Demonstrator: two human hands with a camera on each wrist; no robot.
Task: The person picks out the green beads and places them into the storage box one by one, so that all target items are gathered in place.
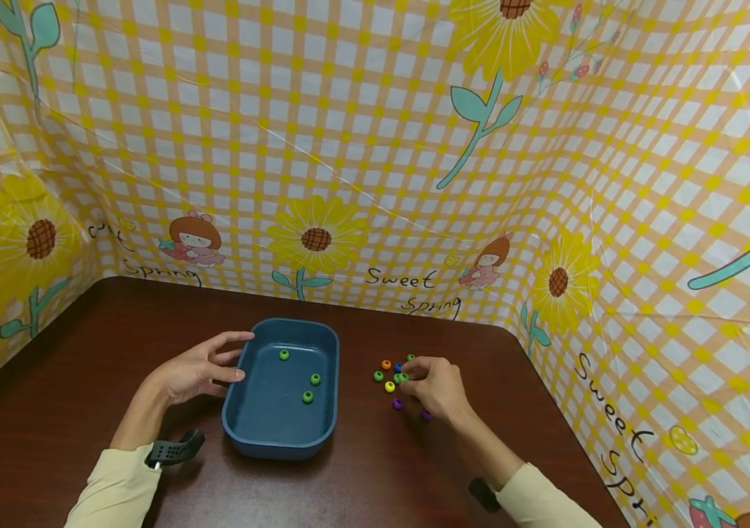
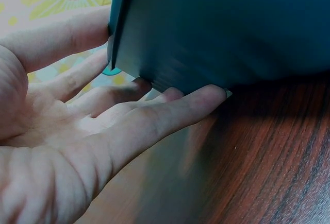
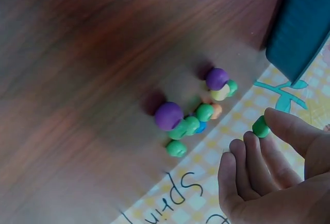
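My right hand (image 1: 437, 385) pinches a green bead (image 3: 261, 126) between thumb and fingertips, above loose beads on the table. Around it lie an orange bead (image 1: 385, 364), a yellow bead (image 1: 390, 387), a purple bead (image 1: 397, 404) and several more, some green and one blue (image 3: 200, 127). The blue bin (image 1: 280, 445) stands left of the beads. Inside it are three green beads, one of them a green bead (image 1: 284, 355) near the far end. With fingers mostly extended, my left hand (image 1: 193, 370) touches the bin's left side and rim.
The dark wooden table (image 1: 51, 381) has patterned cloth (image 1: 381, 147) hanging along its back and sides. A black wrist strap (image 1: 177, 449) sits on the left wrist, and another dark strap (image 1: 483, 495) shows by the right wrist.
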